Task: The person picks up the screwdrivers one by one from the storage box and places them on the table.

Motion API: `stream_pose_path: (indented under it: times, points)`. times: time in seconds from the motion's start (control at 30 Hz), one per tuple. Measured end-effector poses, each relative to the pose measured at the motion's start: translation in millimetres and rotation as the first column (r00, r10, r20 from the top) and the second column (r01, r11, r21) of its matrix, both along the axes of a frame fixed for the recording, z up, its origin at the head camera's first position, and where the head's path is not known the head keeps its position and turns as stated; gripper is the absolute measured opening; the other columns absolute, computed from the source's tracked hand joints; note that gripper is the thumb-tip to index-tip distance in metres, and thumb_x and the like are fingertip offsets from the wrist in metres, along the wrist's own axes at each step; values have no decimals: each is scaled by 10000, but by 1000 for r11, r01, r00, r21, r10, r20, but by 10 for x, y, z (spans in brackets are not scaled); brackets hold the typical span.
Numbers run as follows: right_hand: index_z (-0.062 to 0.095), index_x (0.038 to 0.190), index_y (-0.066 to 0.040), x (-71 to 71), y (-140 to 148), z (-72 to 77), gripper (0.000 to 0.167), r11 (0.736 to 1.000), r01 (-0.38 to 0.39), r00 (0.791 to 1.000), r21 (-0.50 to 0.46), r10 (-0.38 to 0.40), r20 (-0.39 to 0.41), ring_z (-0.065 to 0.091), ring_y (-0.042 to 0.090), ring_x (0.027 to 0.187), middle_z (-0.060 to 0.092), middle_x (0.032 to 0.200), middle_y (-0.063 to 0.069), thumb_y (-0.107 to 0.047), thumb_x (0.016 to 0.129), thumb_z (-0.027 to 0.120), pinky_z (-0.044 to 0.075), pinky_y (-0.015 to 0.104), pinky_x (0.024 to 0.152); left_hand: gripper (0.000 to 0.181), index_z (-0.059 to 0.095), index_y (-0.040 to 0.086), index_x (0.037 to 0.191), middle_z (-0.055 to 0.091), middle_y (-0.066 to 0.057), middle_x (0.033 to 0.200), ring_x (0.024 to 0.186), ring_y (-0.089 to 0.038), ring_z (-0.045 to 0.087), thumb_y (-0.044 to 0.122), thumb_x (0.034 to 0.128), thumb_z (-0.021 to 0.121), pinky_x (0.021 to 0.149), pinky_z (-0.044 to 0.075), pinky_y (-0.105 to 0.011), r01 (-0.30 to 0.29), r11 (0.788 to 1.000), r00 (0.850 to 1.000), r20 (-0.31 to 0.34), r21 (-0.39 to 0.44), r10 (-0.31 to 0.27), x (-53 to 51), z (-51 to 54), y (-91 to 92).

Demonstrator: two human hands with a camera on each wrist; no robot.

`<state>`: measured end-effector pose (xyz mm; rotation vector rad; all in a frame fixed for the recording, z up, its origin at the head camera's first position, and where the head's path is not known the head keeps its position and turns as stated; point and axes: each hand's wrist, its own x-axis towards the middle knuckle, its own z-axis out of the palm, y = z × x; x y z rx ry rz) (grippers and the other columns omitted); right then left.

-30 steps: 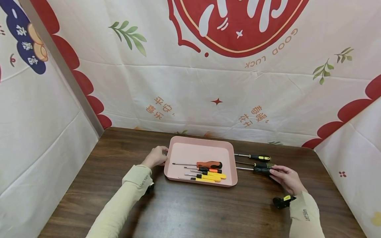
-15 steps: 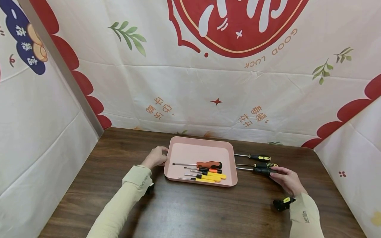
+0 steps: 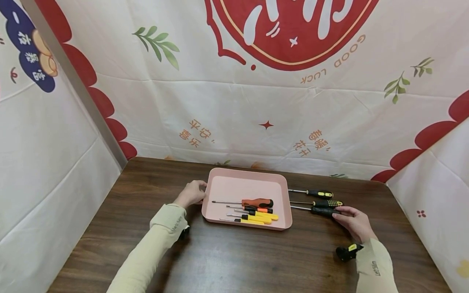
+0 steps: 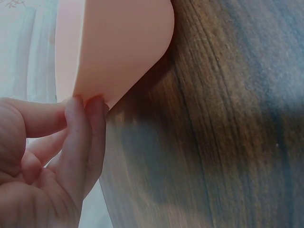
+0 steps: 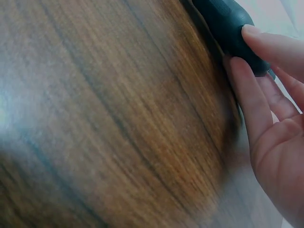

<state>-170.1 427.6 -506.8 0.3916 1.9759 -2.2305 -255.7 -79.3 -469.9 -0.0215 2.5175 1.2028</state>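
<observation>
My left hand (image 3: 191,193) pinches the left wall of a pink tray (image 3: 249,174); in the left wrist view, thumb and fingers (image 4: 78,114) meet at its rim. With thumb and fingers, my right hand (image 3: 354,223) holds the butt end of a black-handled screwdriver (image 3: 322,211) lying right of the tray. That black handle (image 5: 225,23) fills the top of the right wrist view. Inside the tray lie an orange-handled screwdriver (image 3: 256,202), a black-and-orange one (image 3: 265,210) and several yellow-handled screwdrivers (image 3: 258,219).
Behind the held screwdriver lie a yellow-dotted black screwdriver (image 3: 327,203) and a black-and-yellow one (image 3: 318,194), their shafts pointing at the tray. All rest on a dark wooden table (image 3: 234,264). A printed white cloth (image 3: 234,106) hangs behind the table's far edge.
The black handle in my right hand has shifted slightly towards me, widening its gap from the dotted screwdriver. The left hand and the tray stay put.
</observation>
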Motion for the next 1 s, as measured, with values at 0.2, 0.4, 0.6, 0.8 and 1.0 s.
stream_pose_path:
  times: [0.2,0.4,0.6,0.8,1.0]
  points:
    - [710,837,-227,-1,-13,17,218,996,14,1000,88,-15,14,617,18,736,660,788,-99,-26,753,707,526,177,675,389,566,-19,1155,617,-109,740,543,-121,532,-59,771,522,514,518,-228,-3,1000,1000,1,4,3,-5,7,2]
    - [694,837,-277,-23,-27,41,185,964,-1,999,267,-11,46,569,-15,744,545,853,-187,-128,740,742,515,158,671,390,563,-24,1158,620,-112,749,553,-122,533,-64,773,518,524,525,-234,-5,1000,1000,3,11,5,-6,-3,4]
    - [697,935,-136,-30,-32,66,224,833,-31,999,552,16,32,481,-41,741,541,859,-168,-232,739,747,468,132,643,385,563,-21,1156,615,-103,743,554,-122,533,-57,775,523,522,521,-232,1,1000,1000,-1,1,-1,-3,1,3]
    - [627,1032,55,-36,-49,68,453,703,-20,999,711,33,-4,436,-40,750,596,873,-117,-270,739,743,398,121,641,385,566,-22,1150,610,-101,739,553,-125,535,-60,769,518,521,521,-235,1,1000,1000,-3,2,-1,-2,-1,4]
    - [606,1044,92,-37,-81,75,472,687,7,999,727,30,-38,432,-65,748,600,827,-166,-235,735,745,378,122,649,381,573,-24,1137,616,-103,733,545,-122,534,-66,763,515,518,522,-233,-5,1000,1000,-8,9,5,5,-5,4]
